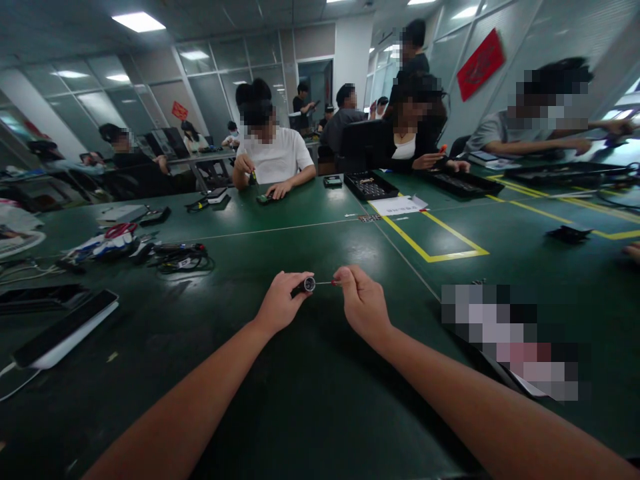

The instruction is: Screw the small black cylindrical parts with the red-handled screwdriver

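My left hand [281, 303] is closed around a small dark cylinder, which looks like a flashlight [309, 285]. Its silvery round end faces me. To the right, my right hand [367, 303] is shut on a thin screwdriver [326, 283], whose handle is mostly hidden in the fingers. A bit of red shows where the metal shaft leaves the grip. The shaft points left and its tip reaches the rim of the flashlight; whether they touch, I cannot tell. Both hands are over the green table [280, 413].
Left lie a black-and-white slab-like device [67, 330] and tangled cables [183, 257]. A pixelated item [510, 340] is on the right. Black trays [371, 185] and a white paper [399, 205] stand farther back. A co-worker in a white shirt [280, 157] sits across.
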`<control>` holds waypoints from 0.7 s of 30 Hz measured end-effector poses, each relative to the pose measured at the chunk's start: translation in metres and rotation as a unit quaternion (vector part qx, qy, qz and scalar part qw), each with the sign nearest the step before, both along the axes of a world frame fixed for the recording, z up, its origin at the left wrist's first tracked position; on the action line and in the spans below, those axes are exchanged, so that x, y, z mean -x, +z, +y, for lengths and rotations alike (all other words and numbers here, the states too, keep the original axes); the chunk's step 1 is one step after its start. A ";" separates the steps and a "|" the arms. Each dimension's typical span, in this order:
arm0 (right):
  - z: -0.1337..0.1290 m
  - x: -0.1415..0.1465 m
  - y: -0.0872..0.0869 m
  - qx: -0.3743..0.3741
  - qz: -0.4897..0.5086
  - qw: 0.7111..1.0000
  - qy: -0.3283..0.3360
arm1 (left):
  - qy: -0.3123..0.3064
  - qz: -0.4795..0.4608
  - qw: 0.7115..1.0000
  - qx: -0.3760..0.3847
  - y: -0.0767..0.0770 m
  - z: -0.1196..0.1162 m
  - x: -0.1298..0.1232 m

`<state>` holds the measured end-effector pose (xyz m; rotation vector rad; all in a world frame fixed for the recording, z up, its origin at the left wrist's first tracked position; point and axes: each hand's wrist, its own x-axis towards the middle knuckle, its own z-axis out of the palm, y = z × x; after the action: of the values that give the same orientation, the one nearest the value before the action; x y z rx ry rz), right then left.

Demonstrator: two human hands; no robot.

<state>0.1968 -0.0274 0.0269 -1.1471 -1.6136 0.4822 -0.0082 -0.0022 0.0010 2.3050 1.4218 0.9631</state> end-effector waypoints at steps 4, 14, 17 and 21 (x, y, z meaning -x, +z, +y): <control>0.000 0.000 -0.002 -0.003 0.012 1.000 -0.001 | -0.003 -0.010 1.000 -0.008 0.000 0.000 0.001; 0.002 -0.001 0.001 0.017 0.002 1.000 0.022 | 0.010 0.002 1.000 -0.014 0.002 -0.001 0.000; 0.004 -0.001 -0.002 0.034 0.048 0.998 0.023 | 0.023 -0.004 1.000 -0.012 0.004 -0.001 0.000; 0.013 0.000 -0.005 0.068 0.149 0.986 0.038 | 0.030 0.002 0.999 -0.016 0.006 -0.002 0.000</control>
<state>0.1965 -0.0149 0.0216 -1.0593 -1.3827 0.7854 -0.0082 -0.0040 0.0068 2.3002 1.4949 1.0044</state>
